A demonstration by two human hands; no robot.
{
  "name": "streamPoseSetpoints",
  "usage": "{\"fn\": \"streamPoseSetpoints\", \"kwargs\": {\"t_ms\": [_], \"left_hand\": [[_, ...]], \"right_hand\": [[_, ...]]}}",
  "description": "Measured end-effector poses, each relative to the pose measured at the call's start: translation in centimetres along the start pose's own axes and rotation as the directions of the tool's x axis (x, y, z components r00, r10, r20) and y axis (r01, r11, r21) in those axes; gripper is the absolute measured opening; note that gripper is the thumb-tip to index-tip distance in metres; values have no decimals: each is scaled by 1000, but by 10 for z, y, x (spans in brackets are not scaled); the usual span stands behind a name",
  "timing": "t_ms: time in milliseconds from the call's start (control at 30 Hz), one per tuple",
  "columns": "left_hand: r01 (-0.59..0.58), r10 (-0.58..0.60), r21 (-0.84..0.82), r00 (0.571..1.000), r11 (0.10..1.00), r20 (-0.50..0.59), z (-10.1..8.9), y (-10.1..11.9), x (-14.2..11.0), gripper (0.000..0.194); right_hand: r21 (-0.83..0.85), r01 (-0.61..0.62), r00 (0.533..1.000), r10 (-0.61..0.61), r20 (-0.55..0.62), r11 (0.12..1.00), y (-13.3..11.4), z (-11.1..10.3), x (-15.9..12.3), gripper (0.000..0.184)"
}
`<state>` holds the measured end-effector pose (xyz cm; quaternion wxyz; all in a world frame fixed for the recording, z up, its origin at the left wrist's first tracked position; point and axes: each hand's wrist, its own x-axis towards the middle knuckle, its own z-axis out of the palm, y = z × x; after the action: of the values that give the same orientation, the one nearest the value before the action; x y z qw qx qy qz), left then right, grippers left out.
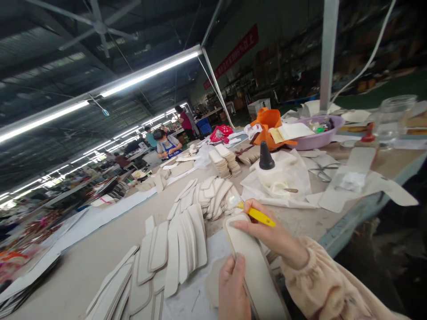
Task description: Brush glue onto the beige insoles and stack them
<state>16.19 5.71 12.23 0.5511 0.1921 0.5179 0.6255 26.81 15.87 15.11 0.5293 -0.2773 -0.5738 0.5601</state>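
Observation:
My left hand (234, 284) is closed on the left edge of a long, rounded cream panel (258, 266), thumb on its upper face. At the panel's far end, my right hand (267, 226) presses a finger on the surface. A yellow-handled brush (260, 217) is gripped in that same hand, its pale tip pointing away to the left. Left of the panel lie fanned rows of similar cream pieces (187, 240). Beyond the brush tip is another overlapping heap of pieces (216, 195). Part of the panel's near end is cut off by the frame.
A black cone-shaped nozzle (266, 156) stands on white sheeting behind my right hand. Further back are scissors (323, 169), a purple basin (313, 138), an orange cloth bag (267, 122) and a clear jar (393, 120). The table edge (353, 222) runs along the right. A co-worker (168, 144) sits beyond.

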Motion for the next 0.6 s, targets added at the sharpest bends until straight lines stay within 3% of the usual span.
{"fn": "streamPoseSetpoints", "kwargs": {"t_ms": [200, 400, 600], "left_hand": [[-40, 28, -123, 995, 992, -98, -1, -3, 3, 48], [-47, 18, -227, 992, 973, -127, 0, -7, 2, 44], [-31, 17, -236, 998, 971, -61, -3, -10, 1, 44]], "right_hand": [[-63, 25, 995, -32, -98, 998, 5, 19, -10, 29], [-63, 32, 994, -38, -98, 997, 10, 22, -12, 28], [-47, -2, 998, -1, -57, 999, 8, 20, -12, 30]]}}
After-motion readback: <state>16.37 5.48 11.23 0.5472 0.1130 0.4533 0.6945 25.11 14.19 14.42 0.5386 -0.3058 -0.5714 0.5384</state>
